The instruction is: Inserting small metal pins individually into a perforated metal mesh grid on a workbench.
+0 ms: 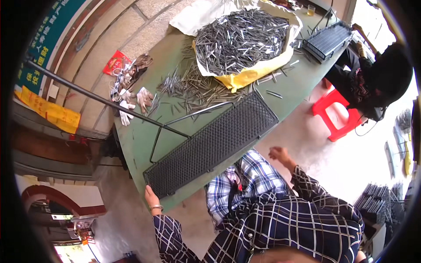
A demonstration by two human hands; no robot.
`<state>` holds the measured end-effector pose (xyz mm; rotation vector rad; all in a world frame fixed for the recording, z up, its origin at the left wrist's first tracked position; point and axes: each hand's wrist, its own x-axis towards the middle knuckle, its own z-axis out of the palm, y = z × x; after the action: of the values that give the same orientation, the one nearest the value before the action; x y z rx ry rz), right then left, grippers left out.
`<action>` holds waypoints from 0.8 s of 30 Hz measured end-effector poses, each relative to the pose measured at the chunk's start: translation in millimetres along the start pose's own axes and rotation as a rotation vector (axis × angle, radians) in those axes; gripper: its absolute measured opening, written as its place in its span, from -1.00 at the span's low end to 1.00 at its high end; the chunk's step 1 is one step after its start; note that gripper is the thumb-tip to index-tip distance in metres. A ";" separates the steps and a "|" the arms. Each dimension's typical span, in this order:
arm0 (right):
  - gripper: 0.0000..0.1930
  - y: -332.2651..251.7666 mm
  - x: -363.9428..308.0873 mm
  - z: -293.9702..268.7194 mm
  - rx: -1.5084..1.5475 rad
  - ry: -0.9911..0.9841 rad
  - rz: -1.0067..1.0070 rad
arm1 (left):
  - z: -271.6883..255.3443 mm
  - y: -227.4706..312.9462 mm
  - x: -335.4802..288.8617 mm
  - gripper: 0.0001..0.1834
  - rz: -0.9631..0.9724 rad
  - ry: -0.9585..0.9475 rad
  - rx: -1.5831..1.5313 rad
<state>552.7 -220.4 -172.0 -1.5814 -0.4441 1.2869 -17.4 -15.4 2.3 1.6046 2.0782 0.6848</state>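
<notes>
A long black mesh rack [210, 149] with thin wire supports along its far side lies slantwise across the near edge of the green table [169, 208]. At the rack's left end my left hand [152, 197] holds its corner, fingers against the edge. My right hand [281, 157] is off the table, in the air near the rack's right end and apart from it. Its fingers are curled in; whether anything small is in them I cannot make out. Beyond the rack, loose thin metal pieces [197, 87] are strewn over the tabletop.
A yellow-and-white sack [247, 79] heaped with metal pieces [241, 39] stands farther back. Dirty gloves [144, 98] and a red packet [116, 62] lie at left. A long dark rod [94, 96] crosses there. At right, another person [381, 81] sits by a second rack [329, 39] and a red stool [335, 116].
</notes>
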 end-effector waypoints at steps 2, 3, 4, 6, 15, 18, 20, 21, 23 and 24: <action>-0.71 -49.3 -31.4 -18.4 0.116 0.178 -0.165 | 6.1 1.3 2.9 -0.34 0.029 0.012 -0.018; -0.72 -68.7 -42.8 -25.3 0.130 0.231 -0.247 | 6.5 -0.9 2.4 -0.34 0.034 -0.004 -0.024; -0.73 -87.4 -50.7 -31.6 0.143 0.282 -0.332 | 5.2 -4.2 2.7 -0.36 0.056 0.033 -0.042; -0.74 -131.0 -59.7 -37.6 0.111 0.354 -0.436 | 3.9 -11.1 6.9 -0.38 0.074 0.071 -0.057; -0.78 -228.7 42.2 -53.7 -0.812 0.620 -0.836 | 17.1 -0.2 3.9 -0.38 0.052 0.077 -0.124; -0.80 -234.2 57.7 -45.9 -1.095 0.585 -0.719 | 17.0 1.2 -1.1 -0.39 0.044 0.115 -0.139; -0.81 -233.4 61.4 -37.5 -1.065 0.558 -0.692 | 12.5 1.1 -3.6 -0.40 0.034 0.120 -0.140; -0.83 -231.7 61.9 -38.3 -1.033 0.551 -0.655 | 11.8 3.1 -5.5 -0.40 0.040 0.111 -0.143; -0.84 -229.1 64.1 -40.0 -1.054 0.537 -0.656 | 12.5 9.2 -8.6 -0.41 0.025 0.119 -0.140; -0.85 -229.4 67.0 -39.3 -1.084 0.542 -0.665 | 11.9 11.2 -8.8 -0.42 0.022 0.128 -0.132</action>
<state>679.6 -88.8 -13.1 -2.2449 -1.3019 0.0011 0.4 -20.1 0.1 1.5486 2.0586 0.9343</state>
